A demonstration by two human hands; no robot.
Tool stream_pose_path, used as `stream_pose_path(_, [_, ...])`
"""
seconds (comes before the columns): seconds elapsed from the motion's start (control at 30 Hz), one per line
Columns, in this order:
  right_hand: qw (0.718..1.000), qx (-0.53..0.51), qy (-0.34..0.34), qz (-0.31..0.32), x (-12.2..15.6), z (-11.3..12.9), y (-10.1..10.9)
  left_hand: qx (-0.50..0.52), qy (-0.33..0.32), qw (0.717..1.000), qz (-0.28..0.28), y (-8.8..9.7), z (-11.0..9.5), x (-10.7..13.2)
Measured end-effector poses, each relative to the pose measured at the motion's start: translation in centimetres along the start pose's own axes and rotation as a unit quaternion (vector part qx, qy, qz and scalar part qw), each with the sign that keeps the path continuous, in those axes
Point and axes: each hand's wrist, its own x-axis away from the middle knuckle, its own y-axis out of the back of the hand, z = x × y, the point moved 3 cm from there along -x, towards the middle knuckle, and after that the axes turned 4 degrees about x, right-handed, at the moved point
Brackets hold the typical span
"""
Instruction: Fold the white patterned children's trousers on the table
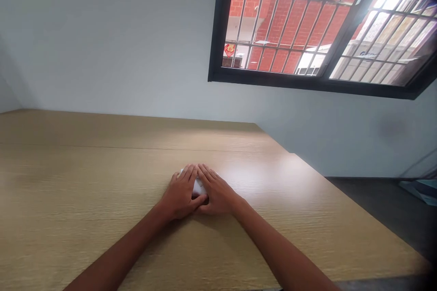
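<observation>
A small white box-like object (198,188) rests on the wooden table, mostly covered by both hands. Only part of its pale top shows between them, with a faint dark mark; its exact kind cannot be made out. My left hand (181,194) is wrapped over its left side, fingers pointing away from me. From the right, my right hand (217,193) closes over the other side. The fingertips of both hands come close together at the far edge, and the thumbs meet at the near edge.
The light wooden table (85,182) spreads wide, with a seam (136,148) across its far part. Its right edge slants down toward me, beside a dark floor (362,195). Behind stand a pale wall (109,41) and a barred window with a dark frame (273,77).
</observation>
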Motion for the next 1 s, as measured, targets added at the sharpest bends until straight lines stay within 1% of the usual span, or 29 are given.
stream_pose_path(0.1, [0.997,-0.070,0.006,0.016,0.7,0.1,1.3,-0.002,-0.001,1.000,-0.015,0.0,-0.6,0.2])
stream_pose_path(0.2, [0.992,-0.125,-0.021,-0.009,1.2,0.5,2.3,0.004,-0.029,0.999,-0.037,0.3,-2.0,0.4])
stream_pose_path(0.3, [0.993,-0.105,-0.038,-0.027,0.8,1.0,1.9,0.041,-0.069,0.995,-0.054,0.6,-3.3,0.6])
stream_pose_path(0.4, [0.994,-0.091,-0.057,-0.023,0.0,0.9,0.6,0.094,-0.086,0.989,-0.072,0.6,-3.6,0.7])
stream_pose_path(0.53, [0.990,-0.079,-0.112,-0.025,-0.7,-0.2,-0.7,0.140,-0.070,0.986,-0.057,0.5,-3.1,0.6])
stream_pose_path(0.7, [0.992,-0.041,-0.119,-0.023,-0.9,-0.6,-1.0,0.140,-0.047,0.989,-0.020,0.9,-1.8,0.4])
stream_pose_path(0.8, [0.992,-0.024,-0.122,-0.020,-0.7,-0.5,-0.8,0.124,-0.037,0.992,-0.005,0.6,-0.8,0.3])
stream_pose_path(0.9, [0.986,-0.009,-0.167,-0.008,-0.5,-0.8,-0.7,0.088,-0.033,0.996,-0.002,-0.1,-0.3,0.5])
stream_pose_path(1.0, [0.975,-0.013,-0.221,0.005,-0.3,-1.5,-0.9,0.072,-0.015,0.997,0.007,-0.8,-0.2,0.7])
